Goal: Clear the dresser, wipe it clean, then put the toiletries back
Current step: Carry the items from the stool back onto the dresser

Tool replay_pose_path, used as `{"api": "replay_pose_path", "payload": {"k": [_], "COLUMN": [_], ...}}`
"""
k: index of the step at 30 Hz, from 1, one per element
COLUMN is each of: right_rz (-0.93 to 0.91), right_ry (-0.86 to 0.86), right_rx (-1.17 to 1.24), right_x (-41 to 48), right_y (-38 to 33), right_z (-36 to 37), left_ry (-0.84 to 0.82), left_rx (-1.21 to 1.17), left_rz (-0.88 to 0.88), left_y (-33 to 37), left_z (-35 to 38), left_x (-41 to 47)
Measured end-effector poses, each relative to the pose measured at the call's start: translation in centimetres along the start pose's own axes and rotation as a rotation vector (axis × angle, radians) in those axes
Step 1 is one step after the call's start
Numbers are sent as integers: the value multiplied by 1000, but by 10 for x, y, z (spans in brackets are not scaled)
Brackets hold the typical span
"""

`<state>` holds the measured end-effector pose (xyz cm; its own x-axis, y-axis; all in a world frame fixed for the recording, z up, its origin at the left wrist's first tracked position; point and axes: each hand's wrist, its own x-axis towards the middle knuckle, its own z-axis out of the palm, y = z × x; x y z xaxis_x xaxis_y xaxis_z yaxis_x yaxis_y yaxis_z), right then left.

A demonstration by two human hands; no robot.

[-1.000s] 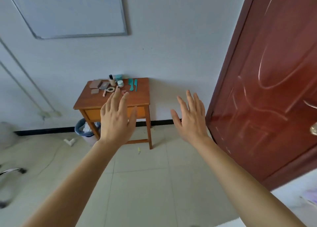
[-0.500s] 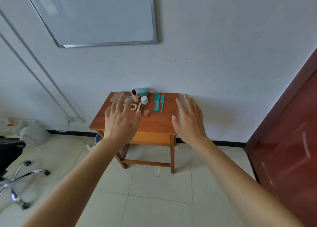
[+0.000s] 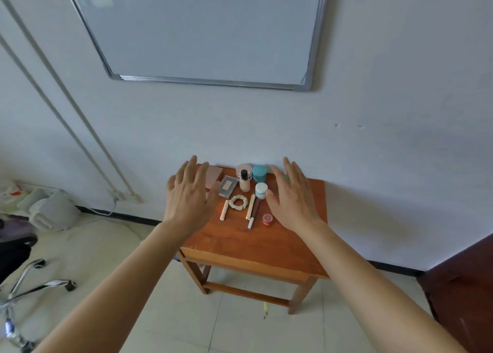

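With my left grip point(image 3: 190, 195) and right grip point(image 3: 292, 198) both spread and empty, the toiletries point(image 3: 244, 184) lie between them on the wall side of the surface point(image 3: 240, 243), slim tubes point(image 3: 250, 210) running lengthwise away from me and the white jar point(image 3: 261, 190) just off my right thumb, so I'd lead with the right.

- Soft, even daylight fills the room; its source lies out of view.
- The whiteboard point(image 3: 202, 30) carries a pale, streaky sheen near its upper left corner.
- A faint shadow falls on the wall right of the wooden table point(image 3: 266, 243); the space beneath it is darker.
- Wide-angle distortion bends the wall pipes point(image 3: 80, 112) and the whiteboard's frame.
- The toiletries point(image 3: 245, 186) at centre are fairly sharp; the chair base point(image 3: 53, 284) at the left edge is smeared.
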<state>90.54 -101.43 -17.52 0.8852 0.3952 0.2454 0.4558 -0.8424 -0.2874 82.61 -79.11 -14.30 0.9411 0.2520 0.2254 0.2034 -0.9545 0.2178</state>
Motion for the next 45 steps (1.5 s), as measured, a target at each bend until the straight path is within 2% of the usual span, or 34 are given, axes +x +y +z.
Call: {"api": "replay_pose_path", "payload": {"k": [6,10,14,22,26,31,37,45], "right_rz": [122,114,79,70,184,314,593,650], "right_ry": [-58,-162,-234,-499,-592,-520,-391,-275], "right_rx": [28,83,126,291,285,178,69,26], "right_x": [78,111,144,203,216,213,216,213], "right_y": [-12,-16,-14,-20,-35,-57,-77,-87], "right_z": [34,63,100,188,234,285,314,343], "left_ry": [-74,-183,-325,-449,-599,-704,-694,-659], "left_rx": [36,114,245,258,175,106,144,84], "left_rz": [83,106,60,-44,-66,33,283,326], "left_y": [-42,-69,-97,-134,-148,-163,-170,-199], "left_z": [27,68,112,160,194,252,299,300], "left_x": [100,150,183,246,259,285,303,301]}}
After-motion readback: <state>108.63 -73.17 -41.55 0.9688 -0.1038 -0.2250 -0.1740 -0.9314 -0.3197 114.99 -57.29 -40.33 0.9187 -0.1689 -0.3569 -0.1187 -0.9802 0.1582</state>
